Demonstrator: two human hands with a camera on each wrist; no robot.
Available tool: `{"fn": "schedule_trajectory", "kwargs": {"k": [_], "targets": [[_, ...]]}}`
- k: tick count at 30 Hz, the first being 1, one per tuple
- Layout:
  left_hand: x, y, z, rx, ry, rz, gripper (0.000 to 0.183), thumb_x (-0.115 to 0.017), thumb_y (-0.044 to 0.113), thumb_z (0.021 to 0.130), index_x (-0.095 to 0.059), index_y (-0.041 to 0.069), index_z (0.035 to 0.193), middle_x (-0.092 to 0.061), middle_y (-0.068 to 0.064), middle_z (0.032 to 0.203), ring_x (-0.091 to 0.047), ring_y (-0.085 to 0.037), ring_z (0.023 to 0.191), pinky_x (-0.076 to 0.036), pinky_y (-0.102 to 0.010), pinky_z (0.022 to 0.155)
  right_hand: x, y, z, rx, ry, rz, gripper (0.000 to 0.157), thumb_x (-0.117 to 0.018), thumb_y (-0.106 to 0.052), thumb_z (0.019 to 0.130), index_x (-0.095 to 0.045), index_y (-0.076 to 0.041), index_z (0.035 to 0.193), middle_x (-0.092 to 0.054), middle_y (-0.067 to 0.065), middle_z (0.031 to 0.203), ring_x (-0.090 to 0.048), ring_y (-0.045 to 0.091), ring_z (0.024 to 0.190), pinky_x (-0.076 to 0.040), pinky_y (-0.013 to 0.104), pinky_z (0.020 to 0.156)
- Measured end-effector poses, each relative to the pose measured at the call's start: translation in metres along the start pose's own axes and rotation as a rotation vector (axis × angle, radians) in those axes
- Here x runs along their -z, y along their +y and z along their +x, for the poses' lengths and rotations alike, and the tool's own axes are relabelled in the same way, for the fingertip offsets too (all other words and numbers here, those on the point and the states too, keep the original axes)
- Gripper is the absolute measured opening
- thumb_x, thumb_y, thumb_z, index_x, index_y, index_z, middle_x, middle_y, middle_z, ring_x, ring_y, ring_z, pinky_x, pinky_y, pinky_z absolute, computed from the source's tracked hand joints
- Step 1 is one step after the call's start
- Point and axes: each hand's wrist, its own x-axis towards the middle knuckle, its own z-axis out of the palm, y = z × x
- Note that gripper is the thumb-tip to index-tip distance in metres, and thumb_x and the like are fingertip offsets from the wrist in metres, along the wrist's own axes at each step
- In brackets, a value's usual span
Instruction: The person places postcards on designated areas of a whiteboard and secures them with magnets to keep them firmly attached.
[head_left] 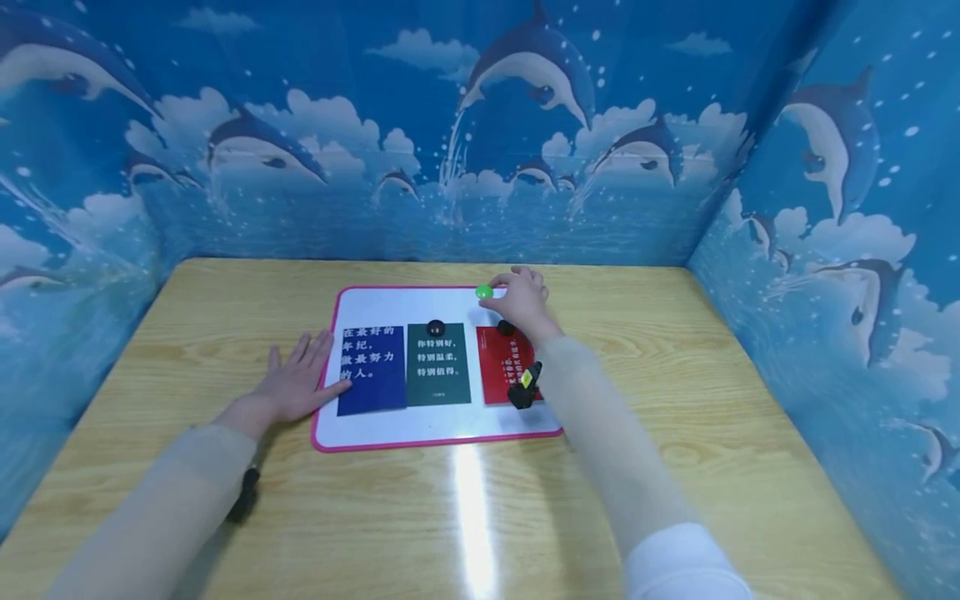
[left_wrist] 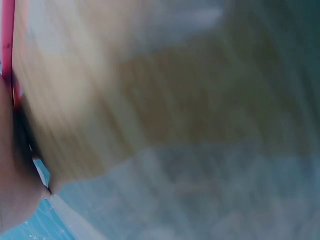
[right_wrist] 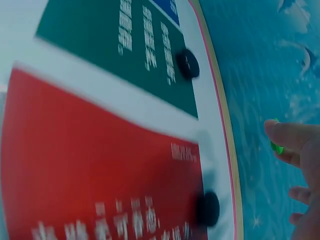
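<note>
My right hand (head_left: 522, 300) pinches a round green magnet (head_left: 484, 292) between thumb and fingers at the far edge of a pink-rimmed whiteboard (head_left: 442, 427). In the right wrist view the magnet (right_wrist: 276, 147) shows partly behind the fingers. Spread flat, my left hand (head_left: 294, 385) lies at the board's left edge, its thumb reaching the blue card (head_left: 375, 396). Beside that are a dark green card (head_left: 438, 390) and a red card (head_left: 493, 379). One black magnet (head_left: 436, 328) sits on the green card's top edge, another black magnet (right_wrist: 208, 209) on the red card's.
The board lies on a wood-grain table (head_left: 360, 525). A dolphin-patterned blue curtain (head_left: 360, 225) stands behind the table and along its sides. Black devices are strapped at both wrists; the right wrist device (head_left: 522, 392) overlaps the red card in the head view.
</note>
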Motion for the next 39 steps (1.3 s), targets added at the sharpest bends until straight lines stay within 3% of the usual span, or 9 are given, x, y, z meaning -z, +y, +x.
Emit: {"fn": "schedule_trajectory", "kwargs": {"k": [8, 15, 30, 39], "targets": [[0.002, 0.000, 0.001, 0.010, -0.013, 0.013, 0.093, -0.030, 0.066, 0.091, 0.003, 0.002, 0.149, 0.002, -0.022, 0.156, 0.006, -0.046, 0.142, 0.015, -0.068, 0.105, -0.029, -0.044, 0.000, 0.101, -0.058, -0.018, 0.037, -0.072, -0.039, 0.080, -0.067, -0.021, 0.112, -0.030, 0.008, 0.150, -0.019, 0.032, 0.139, -0.018, 0.053, 0.111], [0.001, 0.003, 0.000, 0.005, 0.004, -0.012, 0.093, -0.033, 0.065, 0.091, 0.000, 0.001, 0.149, -0.001, -0.023, 0.156, 0.005, -0.046, 0.142, 0.013, -0.069, 0.105, -0.056, -0.070, -0.006, 0.168, -0.108, -0.032, 0.036, -0.071, -0.042, 0.080, -0.067, -0.022, 0.110, -0.031, 0.008, 0.150, -0.019, 0.032, 0.139, -0.016, 0.056, 0.112], [0.002, -0.001, 0.003, 0.012, 0.006, 0.008, 0.092, -0.030, 0.066, 0.091, 0.002, 0.003, 0.150, 0.001, -0.021, 0.157, 0.006, -0.045, 0.142, 0.014, -0.068, 0.105, -0.089, -0.105, -0.018, 0.223, -0.127, -0.210, 0.033, -0.067, -0.044, 0.083, -0.068, -0.027, 0.112, -0.032, 0.006, 0.150, -0.017, 0.034, 0.142, -0.011, 0.066, 0.110], [-0.004, -0.002, 0.002, 0.009, 0.019, -0.001, 0.092, -0.031, 0.066, 0.091, -0.001, 0.003, 0.150, -0.002, -0.021, 0.157, 0.004, -0.044, 0.143, 0.013, -0.069, 0.105, -0.099, -0.110, -0.022, 0.217, -0.119, -0.248, 0.031, -0.068, -0.041, 0.083, -0.068, -0.028, 0.111, -0.031, 0.004, 0.151, -0.017, 0.035, 0.142, -0.012, 0.067, 0.109]]}}
